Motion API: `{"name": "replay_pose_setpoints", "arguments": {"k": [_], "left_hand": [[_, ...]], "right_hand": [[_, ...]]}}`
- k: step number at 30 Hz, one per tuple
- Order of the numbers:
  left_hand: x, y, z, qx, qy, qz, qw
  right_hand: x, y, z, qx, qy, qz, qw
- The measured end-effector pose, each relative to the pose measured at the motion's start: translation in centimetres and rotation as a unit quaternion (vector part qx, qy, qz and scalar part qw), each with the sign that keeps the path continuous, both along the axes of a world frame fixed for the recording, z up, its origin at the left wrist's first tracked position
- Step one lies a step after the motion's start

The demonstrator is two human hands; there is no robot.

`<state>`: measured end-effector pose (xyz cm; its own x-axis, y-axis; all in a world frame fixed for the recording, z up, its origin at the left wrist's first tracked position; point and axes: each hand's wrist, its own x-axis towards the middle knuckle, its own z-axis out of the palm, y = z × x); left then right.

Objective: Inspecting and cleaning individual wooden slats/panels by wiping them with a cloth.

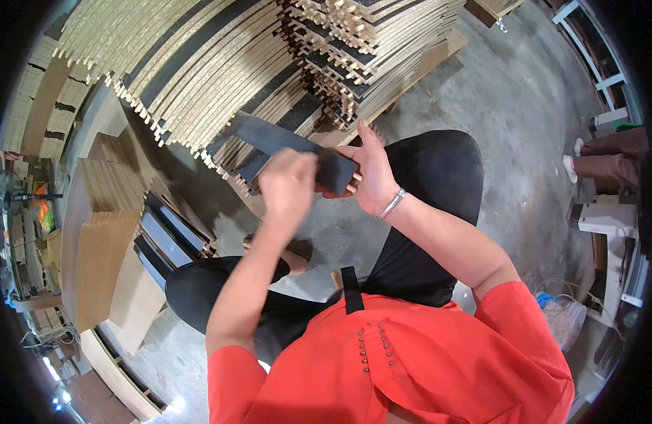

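Note:
A narrow dark board [269, 136] stretches from the stacked panels toward me, with pale wooden dowels [353, 184] sticking out of its near end. My right hand [374, 171], a silver bracelet at its wrist, supports that end. Its fingers pass underneath and its thumb points up. Just left of the board's end, my left hand [289, 185] is curled like a fist over the board and blurred by motion. What it holds, if anything, is hidden.
Tall stacks of panels [220, 78] with dowelled edges stand ahead. Curved brown boards [103, 261] and dark strips [167, 230] lean at left. A wooden piece [492, 10] lies far right. Another person's legs [608, 162] and a white machine frame [608, 219] are at right.

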<state>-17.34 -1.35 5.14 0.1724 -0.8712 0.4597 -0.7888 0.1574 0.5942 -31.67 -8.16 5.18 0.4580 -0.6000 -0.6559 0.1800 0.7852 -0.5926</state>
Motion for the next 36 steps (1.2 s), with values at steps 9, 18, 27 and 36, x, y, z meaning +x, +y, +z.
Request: {"name": "replay_pose_setpoints", "arguments": {"k": [9,18,27,36], "left_hand": [[0.6,-0.4,0.8,0.007,0.087,0.010,0.996],[4.2,-1.7,-0.6,0.017,0.073,0.118,0.990],[12.5,-4.5,-5.7,0.021,-0.206,0.229,0.951],[10.7,-1.8,-3.4,-0.045,-0.238,0.062,0.968]], "right_hand": [[-0.2,0.0,1.9,0.018,-0.034,0.015,0.999],[-0.2,0.0,1.8,-0.001,-0.038,0.032,0.999],[0.2,1.6,1.2,-0.201,0.108,0.167,0.959],[0.6,2.8,1.2,-0.533,0.390,0.258,0.705]]}}
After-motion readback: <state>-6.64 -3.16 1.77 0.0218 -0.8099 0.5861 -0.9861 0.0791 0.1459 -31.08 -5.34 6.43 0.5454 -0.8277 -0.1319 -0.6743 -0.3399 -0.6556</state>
